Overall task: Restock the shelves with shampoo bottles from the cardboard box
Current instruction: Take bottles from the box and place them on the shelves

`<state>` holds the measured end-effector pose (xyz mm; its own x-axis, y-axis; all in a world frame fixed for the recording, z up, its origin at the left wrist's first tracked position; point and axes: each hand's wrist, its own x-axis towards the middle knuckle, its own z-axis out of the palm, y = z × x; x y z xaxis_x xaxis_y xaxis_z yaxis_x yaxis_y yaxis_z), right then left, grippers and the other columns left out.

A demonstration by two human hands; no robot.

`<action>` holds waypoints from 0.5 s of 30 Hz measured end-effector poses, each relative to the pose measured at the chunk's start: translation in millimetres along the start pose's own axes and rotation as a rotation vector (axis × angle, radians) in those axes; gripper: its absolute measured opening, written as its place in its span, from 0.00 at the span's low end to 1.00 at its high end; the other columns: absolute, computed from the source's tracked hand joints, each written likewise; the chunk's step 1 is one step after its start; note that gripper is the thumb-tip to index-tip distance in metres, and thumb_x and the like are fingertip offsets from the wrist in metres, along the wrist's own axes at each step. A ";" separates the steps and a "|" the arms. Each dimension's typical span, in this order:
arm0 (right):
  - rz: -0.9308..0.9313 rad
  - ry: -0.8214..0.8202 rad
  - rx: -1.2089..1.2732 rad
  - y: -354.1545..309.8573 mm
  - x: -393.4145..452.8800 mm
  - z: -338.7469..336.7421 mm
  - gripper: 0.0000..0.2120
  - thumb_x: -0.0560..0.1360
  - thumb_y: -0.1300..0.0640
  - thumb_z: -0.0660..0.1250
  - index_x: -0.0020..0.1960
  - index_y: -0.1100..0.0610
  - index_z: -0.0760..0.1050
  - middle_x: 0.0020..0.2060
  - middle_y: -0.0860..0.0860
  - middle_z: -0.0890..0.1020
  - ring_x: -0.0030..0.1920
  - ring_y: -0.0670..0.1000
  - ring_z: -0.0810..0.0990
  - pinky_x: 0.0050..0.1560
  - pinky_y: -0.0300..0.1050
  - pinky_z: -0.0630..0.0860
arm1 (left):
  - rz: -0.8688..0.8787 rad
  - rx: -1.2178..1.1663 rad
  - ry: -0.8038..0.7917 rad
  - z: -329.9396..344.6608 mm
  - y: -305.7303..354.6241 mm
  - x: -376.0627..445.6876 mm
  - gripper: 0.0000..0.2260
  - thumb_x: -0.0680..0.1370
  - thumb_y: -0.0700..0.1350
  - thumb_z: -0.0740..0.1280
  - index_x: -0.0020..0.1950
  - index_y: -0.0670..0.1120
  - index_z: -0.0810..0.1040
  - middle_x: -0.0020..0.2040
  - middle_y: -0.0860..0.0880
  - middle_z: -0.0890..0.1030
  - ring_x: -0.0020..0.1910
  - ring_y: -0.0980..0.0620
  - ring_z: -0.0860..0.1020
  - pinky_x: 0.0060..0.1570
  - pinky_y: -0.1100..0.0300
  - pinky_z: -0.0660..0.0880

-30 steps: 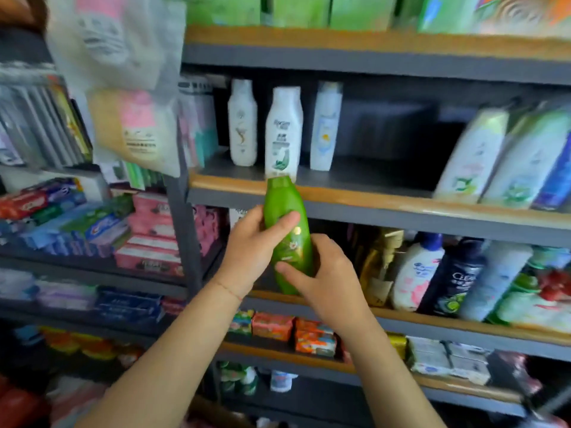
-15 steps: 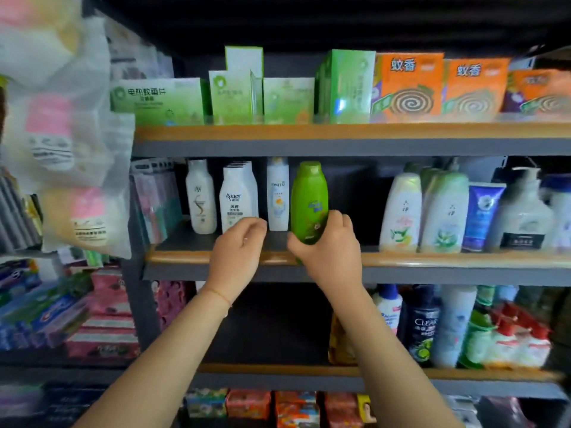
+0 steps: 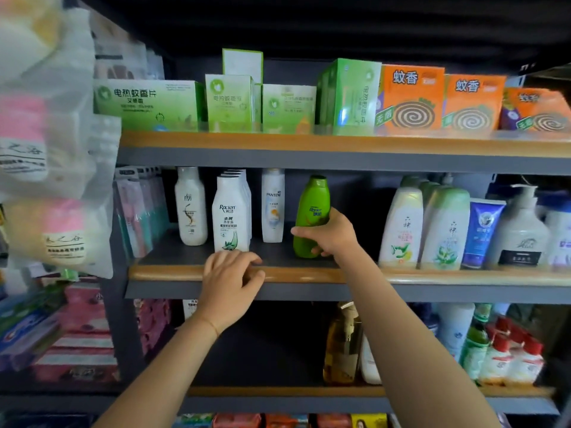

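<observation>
A dark grey shelf unit with wooden front lips fills the view, set in a dim shop corner with a black ceiling above. On the middle shelf [image 3: 173,271] the right hand [image 3: 332,234] grips the green bottle [image 3: 310,211], fingers and thumb curled round its lower half; the bottle stands nearly upright, leaning a little, with its base on or just above the grey board. To its left stand a Pantene bottle [image 3: 272,205], a row of white Racien bottles [image 3: 231,213] running back into the shelf, and another white bottle [image 3: 191,206]. A bare gap lies right of the green bottle, then pale green-topped bottles [image 3: 445,227], a blue tube [image 3: 483,231] and a pump bottle [image 3: 520,231].

The left hand [image 3: 230,281] rests on the wooden lip just in front of the Racien row, fingers loosely bent over the edge and holding nothing.

The top shelf [image 3: 278,143] carries green boxes [image 3: 230,103] and orange mosquito-coil boxes [image 3: 412,98]. The lower shelf [image 3: 278,392] holds an amber pump bottle [image 3: 343,344] and more bottles at right. Clear plastic packets [image 3: 46,149] hang blurred at near left, with stacked packs below them.
</observation>
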<state>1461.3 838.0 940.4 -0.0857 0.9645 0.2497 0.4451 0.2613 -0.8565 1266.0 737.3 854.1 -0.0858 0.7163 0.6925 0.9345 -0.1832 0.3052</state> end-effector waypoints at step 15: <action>0.131 -0.111 -0.113 1.3 76.1 11.0 0.29 0.64 0.47 0.82 0.57 0.53 0.72 0.51 0.54 0.83 0.34 0.52 0.83 0.32 0.42 0.79 | 0.028 -0.005 0.006 3.3 -2.4 -1.1 0.13 0.76 0.59 0.56 0.53 0.56 0.76 0.48 0.62 0.75 0.54 0.55 0.71 0.66 0.60 0.57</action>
<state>1445.5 912.2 953.3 -0.1160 0.9898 0.0829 0.5556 0.1338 -0.8206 1265.0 739.2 850.5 -0.0619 0.7069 0.7046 0.9348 -0.2063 0.2891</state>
